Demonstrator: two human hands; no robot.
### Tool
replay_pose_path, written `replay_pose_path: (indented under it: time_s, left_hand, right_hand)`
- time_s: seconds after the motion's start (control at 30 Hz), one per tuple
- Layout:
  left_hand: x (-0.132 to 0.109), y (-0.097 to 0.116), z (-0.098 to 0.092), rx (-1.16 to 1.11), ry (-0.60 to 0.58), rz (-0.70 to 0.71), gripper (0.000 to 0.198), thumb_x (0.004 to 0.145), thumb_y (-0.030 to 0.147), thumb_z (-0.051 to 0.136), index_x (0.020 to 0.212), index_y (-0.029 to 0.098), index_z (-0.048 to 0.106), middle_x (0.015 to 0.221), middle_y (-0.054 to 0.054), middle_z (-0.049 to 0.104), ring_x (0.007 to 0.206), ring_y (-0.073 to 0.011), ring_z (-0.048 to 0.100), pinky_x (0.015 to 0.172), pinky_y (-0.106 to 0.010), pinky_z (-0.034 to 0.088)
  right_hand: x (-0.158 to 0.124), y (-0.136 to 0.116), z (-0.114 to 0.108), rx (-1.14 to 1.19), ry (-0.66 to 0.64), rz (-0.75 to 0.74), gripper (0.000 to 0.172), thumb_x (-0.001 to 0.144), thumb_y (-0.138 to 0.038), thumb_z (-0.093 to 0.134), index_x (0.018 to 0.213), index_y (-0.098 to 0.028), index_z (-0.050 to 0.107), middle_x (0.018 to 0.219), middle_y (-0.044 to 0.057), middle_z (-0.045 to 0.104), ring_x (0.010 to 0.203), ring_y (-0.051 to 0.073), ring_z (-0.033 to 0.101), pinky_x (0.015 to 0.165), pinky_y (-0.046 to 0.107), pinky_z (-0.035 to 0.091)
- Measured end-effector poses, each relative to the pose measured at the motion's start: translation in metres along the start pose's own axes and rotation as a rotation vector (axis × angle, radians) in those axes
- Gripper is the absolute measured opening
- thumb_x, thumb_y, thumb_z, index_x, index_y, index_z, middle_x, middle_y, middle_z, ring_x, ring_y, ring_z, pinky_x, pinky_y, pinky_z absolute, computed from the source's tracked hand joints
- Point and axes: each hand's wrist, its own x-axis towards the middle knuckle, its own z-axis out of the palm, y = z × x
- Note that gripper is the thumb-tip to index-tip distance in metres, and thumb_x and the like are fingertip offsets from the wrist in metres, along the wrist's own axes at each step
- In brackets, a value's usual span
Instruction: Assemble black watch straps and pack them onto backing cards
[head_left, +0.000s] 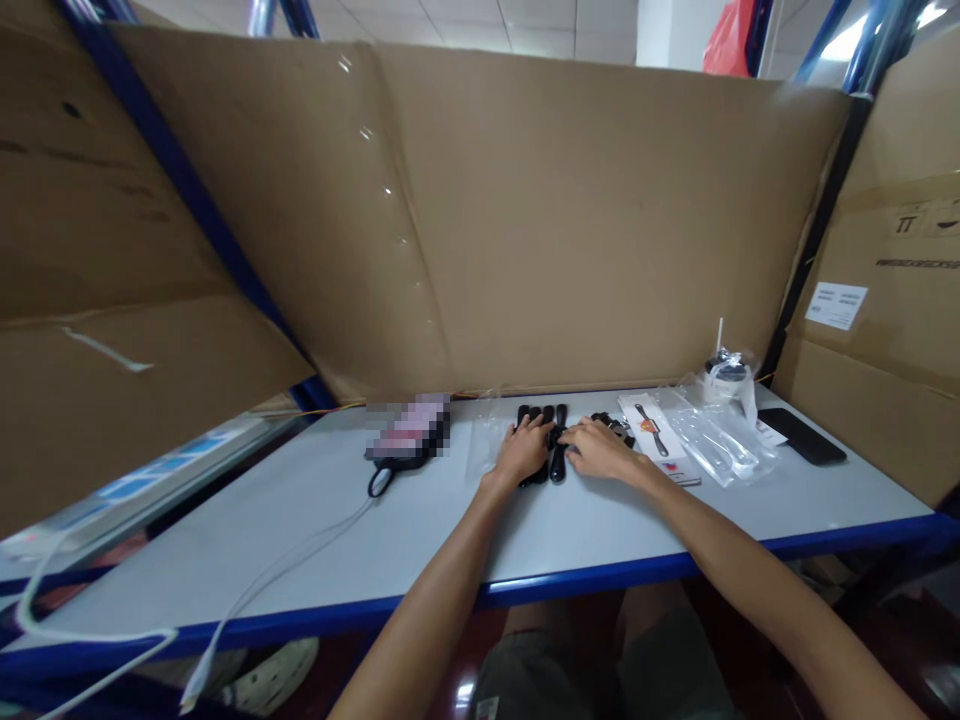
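Several long black double-ended tools (534, 478) lie side by side on the table, their rounded ends showing past my fingers. My left hand (523, 452) rests across them with its fingers stretched forward, its fingertips reaching the rightmost tool. That rightmost black double-ended tool (557, 465) lies a little apart from the others. From the right, my right hand (595, 449) bends its fingers against the middle of this tool, where a small dark part is largely covered. Small black parts (616, 427) lie just behind my right hand.
A printed card (654, 437) picturing a black tool lies to the right, beside clear plastic bags (716, 440). Further right are a black phone (802, 436) and a bagged cup (727, 375). At left sits a blurred-out device (411, 435) with a cable (300, 545). Cardboard walls (600, 220) surround the table.
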Motion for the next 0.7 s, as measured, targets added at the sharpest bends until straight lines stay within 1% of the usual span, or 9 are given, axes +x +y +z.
replay_pose_path:
  time_s: [0.13, 0.2, 0.27, 0.33, 0.4, 0.43, 0.5, 0.6, 0.7]
  left_hand:
    - [0.0, -0.003, -0.002, 0.027, 0.037, 0.002, 0.056, 0.092, 0.009, 0.041, 0.14, 0.025, 0.062, 0.158, -0.012, 0.048, 0.15, -0.0332, 0.035, 0.119, -0.058, 0.029]
    - [-0.002, 0.0, -0.007, 0.03, 0.06, 0.001, 0.053, 0.091, 0.008, 0.042, 0.134, 0.025, 0.067, 0.154, -0.011, 0.052, 0.15, -0.0317, 0.036, 0.119, -0.054, 0.03]
    - [-0.005, 0.006, -0.014, 0.021, 0.087, -0.011, 0.048, 0.091, 0.01, 0.043, 0.128, 0.023, 0.071, 0.148, -0.013, 0.057, 0.145, -0.0309, 0.042, 0.117, -0.049, 0.033]
    - [-0.009, 0.015, -0.021, 0.038, 0.13, -0.048, 0.043, 0.095, 0.016, 0.042, 0.123, 0.02, 0.073, 0.137, -0.016, 0.063, 0.134, -0.0319, 0.051, 0.11, -0.046, 0.04]
    - [-0.014, 0.027, -0.027, 0.118, 0.173, -0.089, 0.04, 0.099, 0.028, 0.041, 0.114, 0.016, 0.076, 0.127, -0.02, 0.065, 0.125, -0.035, 0.053, 0.103, -0.047, 0.043]
    - [-0.016, 0.033, -0.028, 0.158, 0.183, -0.099, 0.043, 0.099, 0.035, 0.041, 0.112, 0.014, 0.076, 0.124, -0.022, 0.065, 0.123, -0.0363, 0.054, 0.101, -0.047, 0.043]
    - [-0.019, 0.042, -0.029, 0.212, 0.182, -0.098, 0.051, 0.098, 0.049, 0.043, 0.109, 0.012, 0.077, 0.122, -0.024, 0.065, 0.121, -0.0378, 0.054, 0.1, -0.048, 0.043]
    - [-0.021, 0.05, -0.026, 0.247, 0.153, -0.076, 0.057, 0.095, 0.058, 0.048, 0.109, 0.01, 0.076, 0.12, -0.024, 0.067, 0.118, -0.0382, 0.056, 0.099, -0.046, 0.044]
    - [-0.02, 0.053, -0.022, 0.236, 0.116, -0.08, 0.053, 0.093, 0.053, 0.054, 0.111, 0.008, 0.073, 0.117, -0.025, 0.07, 0.117, -0.0388, 0.06, 0.098, -0.045, 0.045]
  right_hand:
    - [-0.002, -0.003, -0.002, 0.005, -0.029, 0.036, 0.033, 0.091, -0.016, 0.056, 0.117, -0.016, 0.076, 0.118, 0.013, 0.075, 0.117, 0.024, 0.063, 0.103, 0.031, 0.043]
    - [-0.003, -0.005, -0.006, 0.029, -0.042, 0.045, 0.031, 0.091, -0.018, 0.058, 0.115, -0.018, 0.078, 0.117, 0.012, 0.076, 0.116, 0.024, 0.065, 0.102, 0.03, 0.044]
    - [-0.003, -0.005, -0.014, 0.065, -0.017, 0.059, 0.031, 0.092, -0.02, 0.059, 0.116, -0.02, 0.078, 0.119, 0.011, 0.076, 0.117, 0.024, 0.066, 0.102, 0.03, 0.045]
    - [-0.002, 0.002, -0.024, 0.109, 0.079, 0.121, 0.032, 0.094, -0.021, 0.057, 0.119, -0.022, 0.077, 0.123, 0.009, 0.075, 0.119, 0.023, 0.065, 0.103, 0.029, 0.045]
    - [-0.001, 0.014, -0.035, 0.14, 0.235, 0.255, 0.034, 0.097, -0.02, 0.053, 0.121, -0.022, 0.076, 0.124, 0.007, 0.075, 0.119, 0.021, 0.065, 0.102, 0.028, 0.045]
    - [-0.002, 0.022, -0.04, 0.145, 0.306, 0.337, 0.034, 0.097, -0.019, 0.05, 0.12, -0.022, 0.076, 0.123, 0.006, 0.076, 0.116, 0.02, 0.067, 0.1, 0.027, 0.046]
    - [-0.004, 0.037, -0.047, 0.132, 0.381, 0.482, 0.034, 0.098, -0.019, 0.048, 0.116, -0.021, 0.077, 0.116, 0.007, 0.078, 0.108, 0.02, 0.07, 0.094, 0.026, 0.048]
    - [-0.01, 0.053, -0.05, 0.083, 0.347, 0.6, 0.032, 0.096, -0.019, 0.049, 0.108, -0.022, 0.079, 0.108, 0.008, 0.079, 0.103, 0.021, 0.072, 0.086, 0.027, 0.049]
    - [-0.013, 0.056, -0.047, 0.036, 0.245, 0.628, 0.031, 0.092, -0.017, 0.051, 0.103, -0.022, 0.08, 0.105, 0.01, 0.079, 0.102, 0.023, 0.072, 0.081, 0.026, 0.049]
